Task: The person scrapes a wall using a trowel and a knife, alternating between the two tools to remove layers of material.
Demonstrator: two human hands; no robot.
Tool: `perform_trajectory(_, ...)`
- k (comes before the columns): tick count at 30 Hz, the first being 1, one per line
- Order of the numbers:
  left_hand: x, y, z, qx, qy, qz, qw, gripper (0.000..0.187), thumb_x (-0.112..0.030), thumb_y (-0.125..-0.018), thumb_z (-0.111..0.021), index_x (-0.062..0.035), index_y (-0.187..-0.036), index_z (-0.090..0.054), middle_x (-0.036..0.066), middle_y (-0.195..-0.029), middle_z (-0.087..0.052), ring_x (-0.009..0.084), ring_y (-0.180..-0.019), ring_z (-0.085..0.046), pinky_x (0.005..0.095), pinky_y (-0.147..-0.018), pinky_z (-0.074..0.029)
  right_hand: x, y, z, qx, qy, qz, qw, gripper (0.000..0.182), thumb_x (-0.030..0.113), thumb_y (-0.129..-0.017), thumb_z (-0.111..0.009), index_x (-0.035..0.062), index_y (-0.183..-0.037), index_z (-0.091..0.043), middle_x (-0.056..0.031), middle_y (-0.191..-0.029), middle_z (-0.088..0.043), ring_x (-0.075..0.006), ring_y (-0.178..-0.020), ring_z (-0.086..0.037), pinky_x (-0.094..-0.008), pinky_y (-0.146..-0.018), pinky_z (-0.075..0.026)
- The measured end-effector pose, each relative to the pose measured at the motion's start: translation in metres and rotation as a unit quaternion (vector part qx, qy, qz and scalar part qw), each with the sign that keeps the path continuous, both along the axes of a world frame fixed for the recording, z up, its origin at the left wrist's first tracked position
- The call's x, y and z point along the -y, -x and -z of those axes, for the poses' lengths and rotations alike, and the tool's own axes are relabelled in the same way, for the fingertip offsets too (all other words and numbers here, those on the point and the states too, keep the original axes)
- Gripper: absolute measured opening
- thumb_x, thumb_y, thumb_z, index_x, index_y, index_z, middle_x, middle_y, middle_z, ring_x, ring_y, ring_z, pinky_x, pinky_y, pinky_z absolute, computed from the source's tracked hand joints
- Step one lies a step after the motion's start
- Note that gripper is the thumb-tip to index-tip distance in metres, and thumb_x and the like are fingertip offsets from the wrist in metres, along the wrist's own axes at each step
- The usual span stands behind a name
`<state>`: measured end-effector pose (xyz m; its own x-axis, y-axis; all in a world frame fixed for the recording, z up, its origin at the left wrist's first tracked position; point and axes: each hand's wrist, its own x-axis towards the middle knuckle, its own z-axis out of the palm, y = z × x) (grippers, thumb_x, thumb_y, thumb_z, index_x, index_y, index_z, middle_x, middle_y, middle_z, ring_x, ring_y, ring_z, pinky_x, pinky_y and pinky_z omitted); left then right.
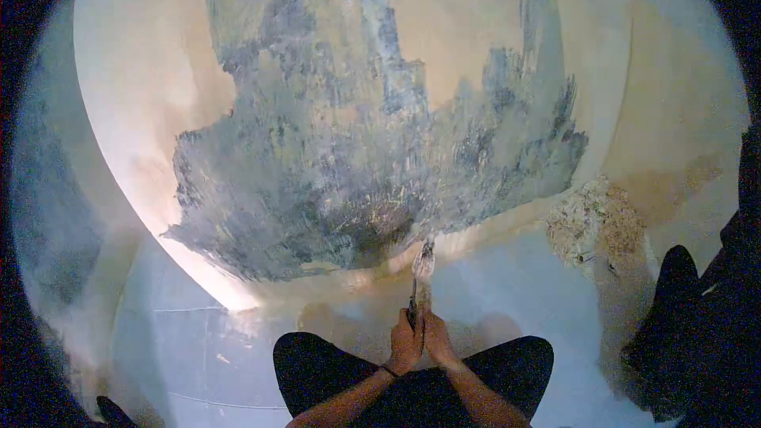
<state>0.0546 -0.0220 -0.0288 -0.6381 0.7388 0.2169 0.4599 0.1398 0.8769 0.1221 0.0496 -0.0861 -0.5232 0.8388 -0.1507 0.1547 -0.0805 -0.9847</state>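
Note:
My left hand is closed around the dark handle of a slim hand tool with a pale, smeared head; its exact kind is blurred. Pressed close beside it, my right hand is closed at the same tool's lower end. The tool points away from me, its dark tip right at the bottom edge of a large wall. Patchy grey-blue coating with ragged edges covers much of that beige surface. A darker brown patch lies just above the tip.
Pale sheeting covers the floor around my crossed, dark-clothed legs. A heap of light flaky scraps lies against the wall at right. Dark clothing of what looks like another person fills the right edge. Bright light hits the wall's lower left.

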Motion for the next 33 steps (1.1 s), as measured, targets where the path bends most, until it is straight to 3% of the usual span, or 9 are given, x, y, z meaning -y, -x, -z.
perform_trajectory(5, -0.005, 0.016, -0.026, 0.024, -0.134, -0.031, 0.99, 0.042, -0.041, -0.096, -0.044, -0.0018, -0.106, -0.052, 0.02, -0.078, -0.065, 0.034, -0.062, -0.06, 0.043, -0.058, -0.046, -0.021, 0.007, -0.1, 0.007, -0.189, 0.066, 0.98, 0.053, 0.048, -0.098, -0.038, -0.0007, -0.088, -0.055, -0.0072, -0.072, -0.059, -0.0159, -0.063, -0.056, -0.0305, -0.058, -0.047)
perform_trajectory(7, 0.013, 0.023, -0.091, 0.017, -0.239, -0.057, 0.969, 0.041, -0.041, -0.098, -0.041, -0.0037, -0.109, -0.054, 0.016, -0.08, -0.067, 0.0251, -0.058, -0.059, 0.0384, -0.057, -0.046, -0.035, 0.007, -0.17, -0.054, -0.133, 0.056, 0.988, 0.048, 0.047, -0.097, -0.041, 0.0021, -0.086, -0.053, -0.0054, -0.069, -0.055, -0.0126, -0.06, -0.054, -0.0267, -0.053, -0.044)
perform_trajectory(10, 0.03, 0.039, -0.095, 0.135, -0.131, -0.027, 0.982, 0.037, -0.036, -0.1, -0.04, -0.0068, -0.116, -0.054, 0.009, -0.082, -0.069, 0.0134, -0.056, -0.055, 0.0311, -0.058, -0.045, -0.069, 0.015, -0.253, -0.031, -0.252, 0.094, 0.963, 0.043, 0.043, -0.096, -0.047, 0.002, -0.109, -0.046, -0.0013, -0.066, -0.048, -0.0096, -0.05, -0.045, -0.0266, -0.041, -0.035)
perform_trajectory(14, 0.009, 0.043, -0.046, 0.172, -0.252, -0.006, 0.952, 0.026, -0.027, -0.099, -0.044, -0.0042, -0.107, -0.053, 0.008, -0.085, -0.068, 0.0107, -0.054, -0.054, 0.0262, -0.056, -0.044, -0.066, 0.027, -0.364, -0.01, -0.351, 0.128, 0.927, 0.057, 0.035, -0.091, -0.059, 0.0015, -0.132, -0.039, -0.006, -0.069, -0.055, -0.0113, -0.044, -0.044, -0.0288, -0.041, -0.038)
perform_trajectory(16, 0.005, 0.036, -0.05, 0.209, -0.318, 0.012, 0.925, 0.022, -0.023, -0.098, -0.045, -0.0029, -0.1, -0.052, 0.008, -0.087, -0.068, 0.0107, -0.053, -0.054, 0.0248, -0.053, -0.044, -0.076, 0.03, -0.37, -0.046, -0.375, 0.134, 0.916, 0.058, 0.035, -0.09, -0.061, 0.0019, -0.132, -0.038, -0.0067, -0.071, -0.057, -0.0116, -0.044, -0.045, -0.0283, -0.04, -0.038)
perform_trajectory(23, 0.025, 0.042, -0.073, 0.264, -0.21, 0.033, 0.941, 0.02, -0.022, -0.098, -0.047, -0.0032, -0.09, -0.046, 0.006, -0.077, -0.064, 0.0105, -0.055, -0.056, 0.0263, -0.049, -0.044, -0.083, 0.04, -0.325, -0.056, -0.356, 0.144, 0.921, 0.054, 0.032, -0.091, -0.06, 0.0021, -0.133, -0.044, -0.0056, -0.078, -0.057, -0.0079, -0.043, -0.044, -0.0236, -0.039, -0.033)
perform_trajectory(26, 0.029, 0.045, -0.076, 0.264, -0.195, 0.03, 0.944, 0.021, -0.022, -0.098, -0.047, -0.0034, -0.09, -0.046, 0.005, -0.072, -0.062, 0.0105, -0.054, -0.055, 0.0265, -0.049, -0.044, -0.1, 0.044, -0.321, -0.006, -0.456, 0.143, 0.878, 0.058, 0.04, -0.09, -0.058, -0.0001, -0.131, -0.048, -0.0138, -0.086, -0.067, -0.0211, -0.066, -0.063, -0.0314, -0.063, -0.05)
perform_trajectory(29, 0.017, 0.048, -0.06, 0.275, -0.223, 0.019, 0.935, 0.022, -0.024, -0.097, -0.048, -0.0036, -0.09, -0.047, 0.005, -0.07, -0.061, 0.0121, -0.056, -0.056, 0.0278, -0.051, -0.044, -0.093, 0.06, -0.347, 0.038, -0.493, 0.163, 0.854, 0.057, 0.04, -0.091, -0.057, -0.0024, -0.129, -0.05, -0.0153, -0.086, -0.068, -0.0233, -0.077, -0.064, -0.0338, -0.077, -0.049)
perform_trajectory(33, 0.019, 0.048, -0.061, 0.256, -0.223, 0.008, 0.941, 0.023, -0.025, -0.097, -0.048, -0.0031, -0.091, -0.047, 0.006, -0.067, -0.059, 0.0143, -0.059, -0.056, 0.0297, -0.055, -0.044, -0.083, 0.058, -0.341, 0.008, -0.475, 0.177, 0.862, 0.055, 0.035, -0.091, -0.058, -0.002, -0.13, -0.049, -0.0156, -0.086, -0.067, -0.0202, -0.076, -0.063, -0.0334, -0.076, -0.049)
